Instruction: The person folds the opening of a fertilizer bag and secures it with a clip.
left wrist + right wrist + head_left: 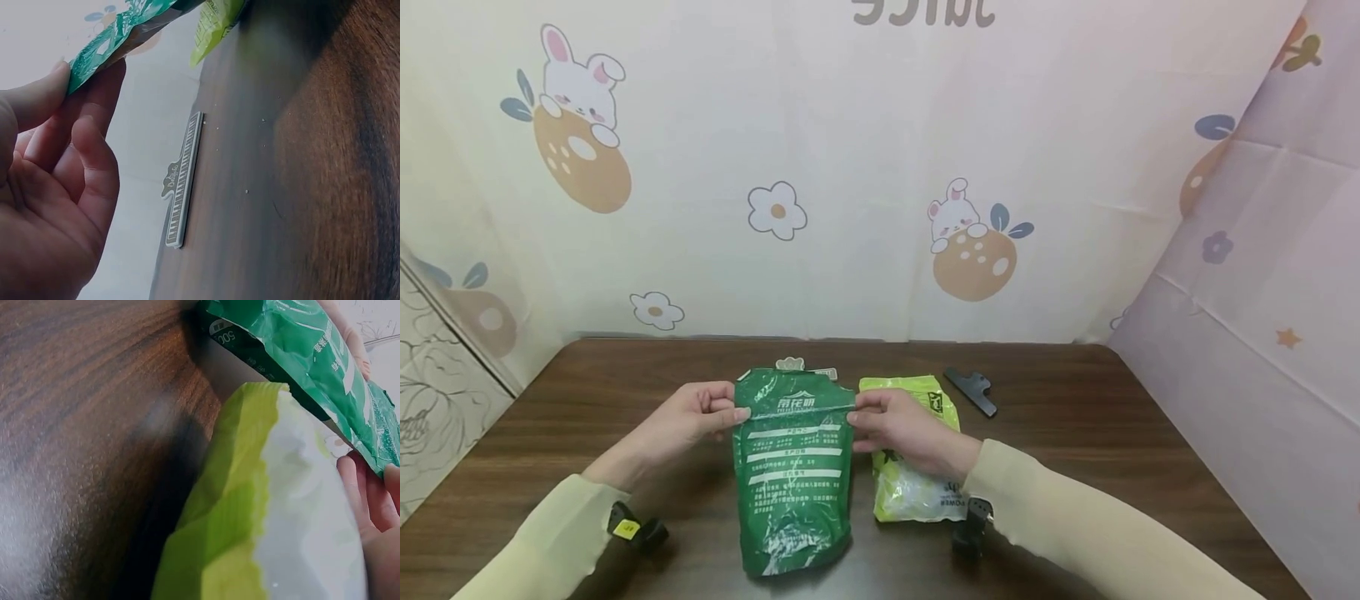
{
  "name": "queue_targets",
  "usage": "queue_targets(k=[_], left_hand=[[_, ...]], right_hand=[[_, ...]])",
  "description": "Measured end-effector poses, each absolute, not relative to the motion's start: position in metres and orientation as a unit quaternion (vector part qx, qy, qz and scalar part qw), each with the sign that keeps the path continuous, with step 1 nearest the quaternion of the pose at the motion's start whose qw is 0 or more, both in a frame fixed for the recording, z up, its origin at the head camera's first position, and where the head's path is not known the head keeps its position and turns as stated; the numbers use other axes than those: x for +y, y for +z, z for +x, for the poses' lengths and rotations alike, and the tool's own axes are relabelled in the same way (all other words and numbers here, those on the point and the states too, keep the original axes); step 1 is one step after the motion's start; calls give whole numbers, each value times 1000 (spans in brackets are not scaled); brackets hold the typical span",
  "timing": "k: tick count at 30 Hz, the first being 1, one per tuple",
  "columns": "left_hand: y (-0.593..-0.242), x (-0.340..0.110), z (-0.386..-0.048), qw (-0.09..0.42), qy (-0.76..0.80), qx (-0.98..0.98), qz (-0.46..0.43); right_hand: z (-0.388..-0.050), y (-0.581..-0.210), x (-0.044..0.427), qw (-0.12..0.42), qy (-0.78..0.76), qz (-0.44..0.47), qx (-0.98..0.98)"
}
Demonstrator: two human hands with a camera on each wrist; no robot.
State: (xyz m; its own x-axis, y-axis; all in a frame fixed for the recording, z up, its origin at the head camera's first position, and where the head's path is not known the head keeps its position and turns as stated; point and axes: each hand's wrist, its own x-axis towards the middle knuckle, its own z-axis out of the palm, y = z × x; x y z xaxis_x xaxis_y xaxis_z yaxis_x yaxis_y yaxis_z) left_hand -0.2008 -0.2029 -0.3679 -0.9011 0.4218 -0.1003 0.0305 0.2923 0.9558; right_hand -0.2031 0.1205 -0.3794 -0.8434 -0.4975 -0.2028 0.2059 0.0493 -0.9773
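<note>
A crinkled green bag [793,508] with white print lies in front of me on the table, its upper part raised. My left hand [700,412] pinches its left edge between thumb and fingers. On the opposite edge my right hand [898,425] pinches the bag the same way, so a crease runs across between them. Under my right hand and wrist lies a yellow-green and white bag [917,500], partly hidden. Past the green bag's top sits a pale sealing clip [184,181] with a piano-key pattern; the head view shows only bits of it.
A black sealing clip [972,390] lies behind the yellow-green bag, to the right. The dark wooden table [1097,433] ends at a patterned curtain [850,275] at the back, with another curtain side on the right.
</note>
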Motion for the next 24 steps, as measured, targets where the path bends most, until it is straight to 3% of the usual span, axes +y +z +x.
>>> queue_targets(k=[24], left_hand=[[-350,-199,-195,102,608,767,175]], right_hand=[[-199,-344,126,191,-655,-150,715]])
